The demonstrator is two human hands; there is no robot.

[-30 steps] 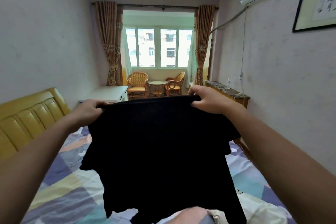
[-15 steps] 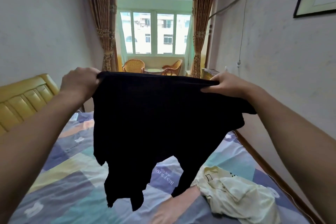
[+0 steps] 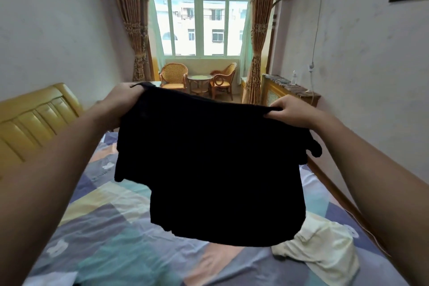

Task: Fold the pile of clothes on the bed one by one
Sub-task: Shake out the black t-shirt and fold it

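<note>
A black T-shirt [image 3: 216, 169] hangs in the air in front of me, spread wide above the bed. My left hand [image 3: 120, 101] grips its upper left corner and my right hand [image 3: 290, 110] grips its upper right corner. The shirt's lower edge floats just above the bedsheet. A crumpled pale yellow garment [image 3: 325, 248] lies on the bed at the lower right, partly hidden behind the black shirt.
The bed [image 3: 104, 227] has a patchwork sheet of blue, teal, yellow and pink. A yellow padded headboard [image 3: 34, 118] stands at the left. A wooden radiator cover [image 3: 285, 93] lines the right wall. Wicker chairs and a small table [image 3: 199, 79] stand by the window.
Both hands have come down from their raised position half a second ago, lowering the black shirt. The shirt now hangs flatter and squarer, with its bottom closer to the sheet.
</note>
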